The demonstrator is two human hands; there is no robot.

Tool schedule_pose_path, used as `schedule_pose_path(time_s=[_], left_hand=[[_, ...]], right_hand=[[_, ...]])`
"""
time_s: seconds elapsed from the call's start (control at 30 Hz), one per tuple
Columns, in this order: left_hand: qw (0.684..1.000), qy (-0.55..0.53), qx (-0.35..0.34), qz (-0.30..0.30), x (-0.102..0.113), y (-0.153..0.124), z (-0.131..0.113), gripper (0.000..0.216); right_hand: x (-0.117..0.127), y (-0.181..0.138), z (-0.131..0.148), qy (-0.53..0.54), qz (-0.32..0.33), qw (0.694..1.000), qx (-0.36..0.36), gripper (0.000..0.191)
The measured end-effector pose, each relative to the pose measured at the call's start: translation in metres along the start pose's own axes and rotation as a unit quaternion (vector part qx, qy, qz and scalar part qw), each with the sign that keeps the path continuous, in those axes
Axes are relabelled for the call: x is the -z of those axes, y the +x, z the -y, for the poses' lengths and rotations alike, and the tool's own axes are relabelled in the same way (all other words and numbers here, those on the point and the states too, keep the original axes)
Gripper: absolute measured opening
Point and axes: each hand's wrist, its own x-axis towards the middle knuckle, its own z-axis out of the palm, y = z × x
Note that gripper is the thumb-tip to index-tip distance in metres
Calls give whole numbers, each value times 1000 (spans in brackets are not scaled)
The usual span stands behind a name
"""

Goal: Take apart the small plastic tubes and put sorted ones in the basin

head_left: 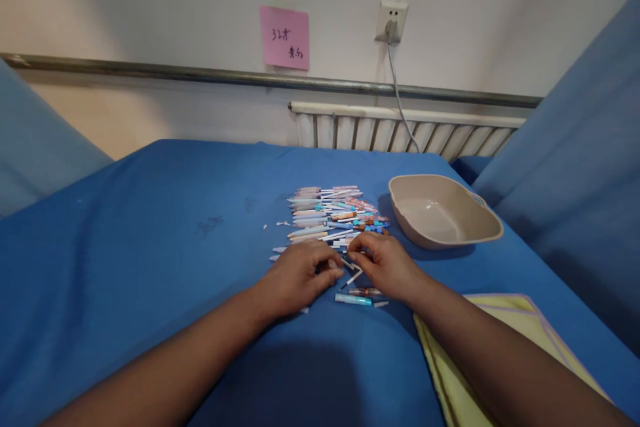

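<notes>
Rows of pen parts [309, 221] lie on the blue cloth in front of me: pale barrels on the left, thin white sticks and coloured pieces on the right. My left hand [304, 275] is closed at the near end of these rows, thumb and fingers drawn together. Facing it, my right hand [384, 264] is closed in a pinch over the loose sticks. Whatever either hand holds is too small or hidden to name. Between and below them lies a loose white stick [354, 277]. Closer to me are a light blue pen barrel [353, 299] and a reddish patterned piece [364, 291].
A beige plastic basin [440, 210] stands to the right of the pen parts. A folded yellow cloth [520, 327] lies under my right forearm. Small white scraps [283, 223] dot the blue cloth [150, 267]. Behind are a radiator [370, 130] and a plugged-in cable [397, 83].
</notes>
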Motion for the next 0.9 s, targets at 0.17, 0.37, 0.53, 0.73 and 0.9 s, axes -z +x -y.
schedule_pose_path(time_s=[0.17, 0.37, 0.53, 0.73, 0.9], left_hand=[[1000, 24, -13, 8, 2, -3, 1, 13], [1000, 8, -7, -11, 4, -7, 2, 14], [999, 9, -33, 32, 2, -8, 5, 11], [999, -2, -16, 39, 2, -9, 3, 12], [985, -125, 90, -71, 8, -11, 6, 14]], right_hand=[[-1, 0, 1, -1, 4, 1000, 1, 10], [-1, 0, 1, 1, 11, 1000, 0, 10], [-2, 1, 0, -1, 16, 1000, -3, 10], [-1, 1, 0, 11, 13, 1000, -3, 11], [-2, 1, 1, 58, -3, 998, -29, 10]])
